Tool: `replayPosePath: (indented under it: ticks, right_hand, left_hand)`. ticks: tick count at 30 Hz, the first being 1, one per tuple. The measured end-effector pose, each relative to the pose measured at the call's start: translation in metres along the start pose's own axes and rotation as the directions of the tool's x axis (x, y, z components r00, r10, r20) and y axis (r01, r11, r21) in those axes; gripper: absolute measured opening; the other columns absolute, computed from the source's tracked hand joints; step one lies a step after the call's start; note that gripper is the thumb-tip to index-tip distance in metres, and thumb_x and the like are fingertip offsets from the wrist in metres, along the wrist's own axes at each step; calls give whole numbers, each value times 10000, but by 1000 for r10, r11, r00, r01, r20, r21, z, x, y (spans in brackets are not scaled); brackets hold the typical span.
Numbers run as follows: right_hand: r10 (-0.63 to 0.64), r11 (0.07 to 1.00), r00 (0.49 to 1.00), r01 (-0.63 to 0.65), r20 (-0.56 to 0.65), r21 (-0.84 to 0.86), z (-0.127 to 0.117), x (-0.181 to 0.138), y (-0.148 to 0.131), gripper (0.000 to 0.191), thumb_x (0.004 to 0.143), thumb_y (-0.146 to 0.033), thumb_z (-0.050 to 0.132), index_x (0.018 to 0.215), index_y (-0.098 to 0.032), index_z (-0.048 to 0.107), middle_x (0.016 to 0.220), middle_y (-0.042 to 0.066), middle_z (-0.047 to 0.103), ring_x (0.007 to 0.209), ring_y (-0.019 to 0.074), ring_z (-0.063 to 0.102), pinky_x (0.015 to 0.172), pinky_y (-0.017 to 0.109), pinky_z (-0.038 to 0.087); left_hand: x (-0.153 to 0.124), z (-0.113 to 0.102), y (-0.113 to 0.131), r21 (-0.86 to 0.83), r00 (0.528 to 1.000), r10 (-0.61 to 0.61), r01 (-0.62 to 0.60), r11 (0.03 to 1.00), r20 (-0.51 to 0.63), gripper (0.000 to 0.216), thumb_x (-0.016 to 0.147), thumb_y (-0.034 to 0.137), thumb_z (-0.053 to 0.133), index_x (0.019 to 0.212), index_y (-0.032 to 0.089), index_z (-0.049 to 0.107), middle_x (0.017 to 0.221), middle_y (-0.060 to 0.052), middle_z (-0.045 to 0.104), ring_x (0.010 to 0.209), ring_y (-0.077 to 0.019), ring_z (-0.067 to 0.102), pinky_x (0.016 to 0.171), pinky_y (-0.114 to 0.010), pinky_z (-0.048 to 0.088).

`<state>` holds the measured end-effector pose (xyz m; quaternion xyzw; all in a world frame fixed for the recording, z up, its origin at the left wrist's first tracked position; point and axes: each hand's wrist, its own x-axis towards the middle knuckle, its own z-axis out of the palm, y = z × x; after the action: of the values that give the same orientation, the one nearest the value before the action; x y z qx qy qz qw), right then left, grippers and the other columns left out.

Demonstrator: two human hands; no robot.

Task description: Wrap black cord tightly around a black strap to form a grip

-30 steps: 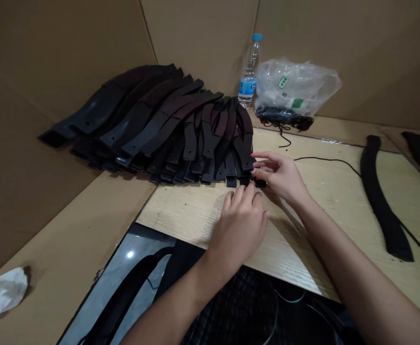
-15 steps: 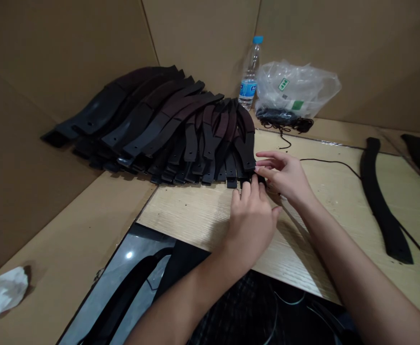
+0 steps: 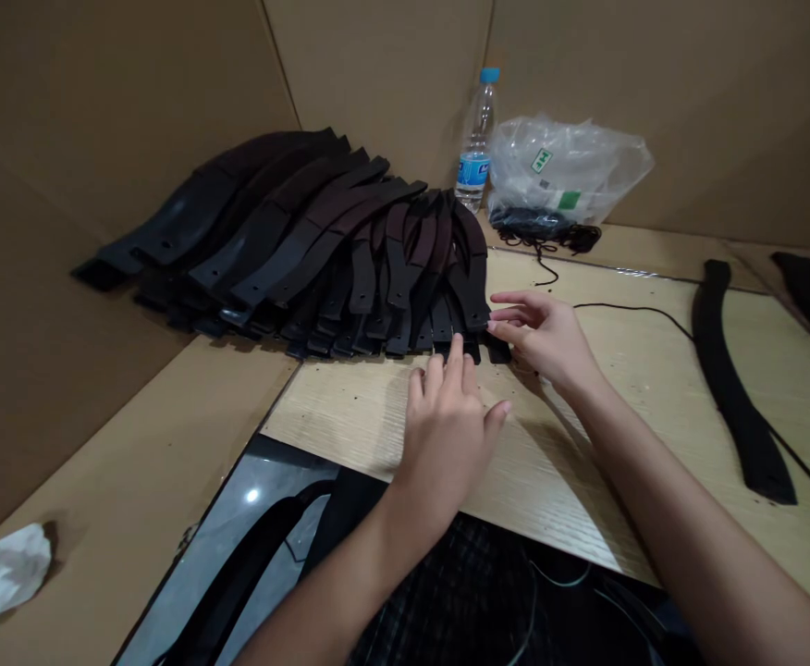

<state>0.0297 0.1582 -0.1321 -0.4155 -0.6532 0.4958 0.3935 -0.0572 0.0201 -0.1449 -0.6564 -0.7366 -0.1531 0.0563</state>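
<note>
A big pile of curved black strips [image 3: 349, 245] with dark maroon middle sections and small holes near their ends lies fanned across the table's back left. At the pile's front edge my left hand [image 3: 447, 416] is open, fingers stretched and thumb held apart, its fingertips at the strip ends. My right hand [image 3: 547, 338] is beside the pile's right end, its fingers extended and apart. Its thumb and fingertips touch or nearly touch the edge of the rightmost strip [image 3: 475, 287]; whether they press on it I cannot tell.
A water bottle [image 3: 474, 153] and a clear plastic bag [image 3: 571, 171] stand by the cardboard wall [image 3: 391, 83]. Black cord [image 3: 631, 307] runs over the wooden table [image 3: 349, 416] towards a single curved strip [image 3: 728, 388]. Crumpled white tissue [image 3: 6, 573] lies at left.
My left hand has moved left and slightly back along the pile's front edge, its thumb now further from the right hand. The right hand has stayed by the rightmost strip.
</note>
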Motion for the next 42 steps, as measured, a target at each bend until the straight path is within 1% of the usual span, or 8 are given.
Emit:
replayPosePath:
  ticks: [4,14,20,23,31,34,38,42]
  right_hand:
    - [11,1000,1000,-11,0,-3,0,0,0,321,587,-155,732,903,-142,676,735,43,676,661,154,612,543,259,465]
    - [25,998,1000,-25,5,-57,3,-4,-3,333,614,-129,683,947,-120,685,782,60,682,717,165,616,585,268,443]
    - [-55,983,998,56,11,-172,5,-3,7,412,618,-297,777,986,-128,702,776,43,662,614,129,506,590,291,411]
    - [-79,977,996,84,31,-194,6,-2,11,397,642,-301,768,996,-133,708,802,47,659,633,131,494,606,296,407]
    - [-60,987,998,64,32,-147,6,0,14,411,642,-287,777,1016,-132,708,803,30,636,595,109,439,592,290,393]
    - [-52,987,998,56,26,-148,7,0,14,401,649,-267,777,1019,-131,707,805,28,638,576,100,428,591,289,399]
    - [-44,987,999,48,29,-155,8,-1,13,391,661,-263,772,1024,-136,700,827,33,648,607,109,477,628,292,426]
    - [-80,980,996,85,35,-177,7,-1,13,375,677,-280,763,1022,-150,699,862,44,661,712,147,569,687,304,458]
  left_hand:
    - [-1,-3,-10,13,1000,-30,30,999,6,565,932,421,475,1321,15,527,1492,-175,409,1175,-342,501,958,-510,455]
    - [-2,1,-18,-12,1000,7,-7,1000,18,529,940,402,463,1329,49,521,1475,-172,436,1159,-329,514,955,-500,452]
    - [-3,-1,-18,-49,998,1,2,999,67,570,931,394,484,1366,26,465,1501,-198,387,1190,-339,490,962,-511,444]
    - [-7,-2,-18,-79,995,-30,38,996,96,572,926,388,496,1378,41,449,1509,-193,377,1212,-336,476,990,-513,422]
    - [-17,-2,-23,-189,976,-182,202,961,115,515,937,405,430,1341,92,494,1495,-172,410,1276,-330,423,1058,-564,345]
    - [-15,-1,-29,-238,974,-187,212,948,126,519,936,418,408,1344,109,499,1494,-164,414,1305,-331,405,1068,-579,331]
    - [-15,5,-36,-263,973,-206,226,938,102,499,920,412,425,1302,118,551,1492,-154,422,1358,-329,362,1097,-566,317]
    - [-16,11,-40,-226,985,-165,173,959,56,465,908,390,444,1278,142,577,1506,-147,402,1373,-337,347,1088,-594,325]
